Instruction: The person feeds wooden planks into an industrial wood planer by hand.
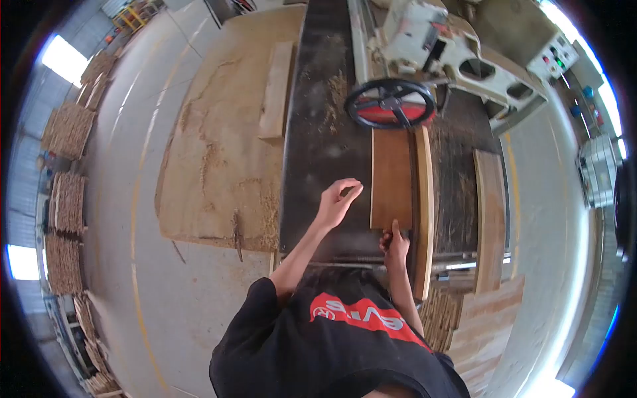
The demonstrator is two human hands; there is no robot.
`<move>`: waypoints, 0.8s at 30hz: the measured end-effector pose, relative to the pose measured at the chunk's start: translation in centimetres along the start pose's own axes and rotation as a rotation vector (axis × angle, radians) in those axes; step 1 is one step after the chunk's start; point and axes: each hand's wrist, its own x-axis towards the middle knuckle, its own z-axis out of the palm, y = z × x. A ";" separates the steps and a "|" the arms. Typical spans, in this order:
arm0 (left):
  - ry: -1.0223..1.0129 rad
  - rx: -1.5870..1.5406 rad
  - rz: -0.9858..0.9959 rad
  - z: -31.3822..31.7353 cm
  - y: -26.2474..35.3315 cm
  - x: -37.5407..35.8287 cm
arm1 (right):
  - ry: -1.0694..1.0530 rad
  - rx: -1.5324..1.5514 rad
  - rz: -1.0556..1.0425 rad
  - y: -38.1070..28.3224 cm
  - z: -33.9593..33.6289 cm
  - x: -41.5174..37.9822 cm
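Observation:
A reddish-brown board lies flat on the dark machine table, its far end under the black handwheel. At its near end my right hand grips the edge, thumb on top and fingers curled below. My left hand is held above the table, left of the board and apart from it, with thumb and fingertips brought together; whether anything small is between them cannot be made out. A long pale wood strip runs along the right side of the board.
Left of the table, a wide sheet carries a wood block and shavings. A long plank lies at the right, near striped panels. The machine stands ahead. Stacked wood lines the far left.

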 end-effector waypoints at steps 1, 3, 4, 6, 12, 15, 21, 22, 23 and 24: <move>0.085 0.205 0.224 -1.7 -0.4 2.0 | -0.033 0.002 -0.024 -0.6 0.7 0.6; 0.204 0.676 0.492 -6.1 -0.9 6.0 | -0.074 -0.002 -0.055 -1.4 1.1 1.1; 0.267 0.723 0.446 -7.9 -0.7 7.3 | -0.047 0.015 -0.063 -1.6 1.6 1.9; 0.388 0.889 0.393 -12.7 -0.5 10.6 | -0.015 0.048 0.017 -2.6 2.4 3.6; 0.729 1.142 -0.124 -20.9 -3.2 18.6 | -0.111 0.049 0.050 -5.9 4.6 6.8; 0.670 1.003 0.004 -21.8 -4.3 20.1 | -0.155 0.065 0.034 -6.9 5.3 7.6; 0.387 0.907 -0.368 -21.8 0.6 18.1 | -0.176 -0.061 -0.009 -6.2 3.7 5.5; 0.444 0.737 -0.302 -21.8 0.9 17.2 | -0.172 -0.114 -0.006 -5.7 3.4 4.6; 0.487 0.574 -0.235 -21.2 0.9 15.8 | -0.164 -0.159 0.002 -5.0 3.4 3.8; 0.518 0.410 -0.172 -20.7 0.5 14.3 | -0.191 -0.192 0.009 -4.7 3.4 2.7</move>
